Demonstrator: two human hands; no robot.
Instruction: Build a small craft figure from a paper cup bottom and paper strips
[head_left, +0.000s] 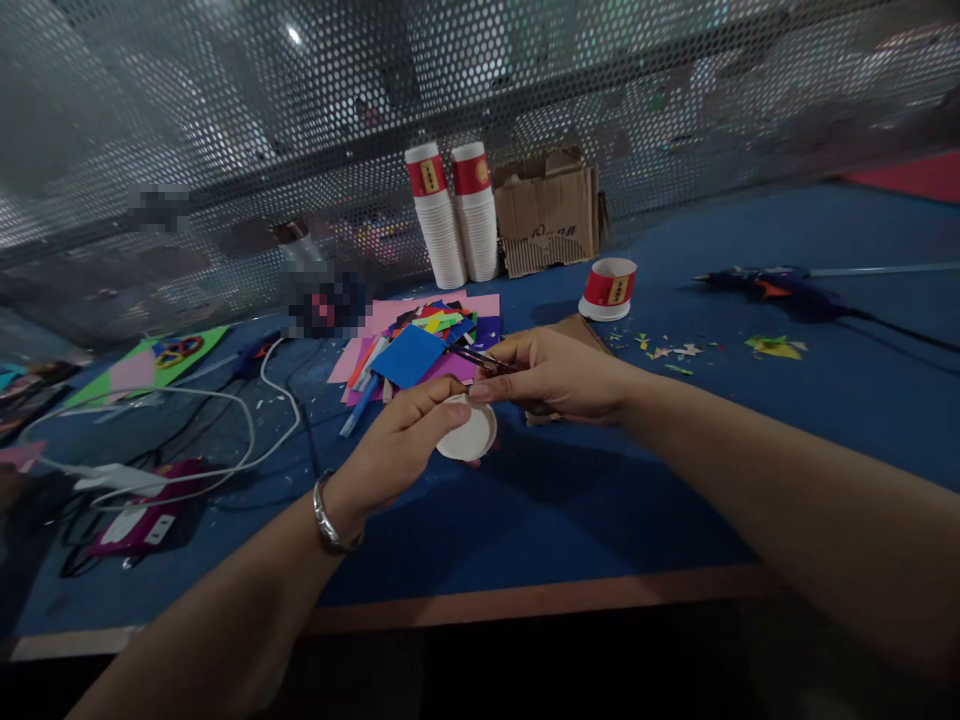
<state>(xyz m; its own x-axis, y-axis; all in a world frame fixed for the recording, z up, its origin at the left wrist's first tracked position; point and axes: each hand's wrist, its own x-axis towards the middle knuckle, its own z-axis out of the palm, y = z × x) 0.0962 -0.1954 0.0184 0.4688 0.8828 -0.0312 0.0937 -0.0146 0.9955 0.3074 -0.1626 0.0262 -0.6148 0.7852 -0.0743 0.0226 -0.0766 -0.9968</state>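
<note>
My left hand [409, 440] pinches a round white paper cup base [471, 435] between thumb and fingers, just above the blue table. Its shallow rim faces me. My right hand [559, 375] is closed around dark scissors [476, 357], with the blades pointing left over a blue paper square [409, 356]. The right thumb tip meets the left fingers at the far edge of the cup base. Most of the scissor handles are hidden in my right palm. Under my right hand lies a brown cardboard piece [581, 332].
Two paper cup stacks [454, 235] stand at the back beside a torn cardboard box [551, 215]. A cut red-and-white cup [609, 290], paper scraps [679, 350] and a glue gun [780, 283] lie rightward. Leftward are a purple power strip [150, 515] and white cables [251, 430].
</note>
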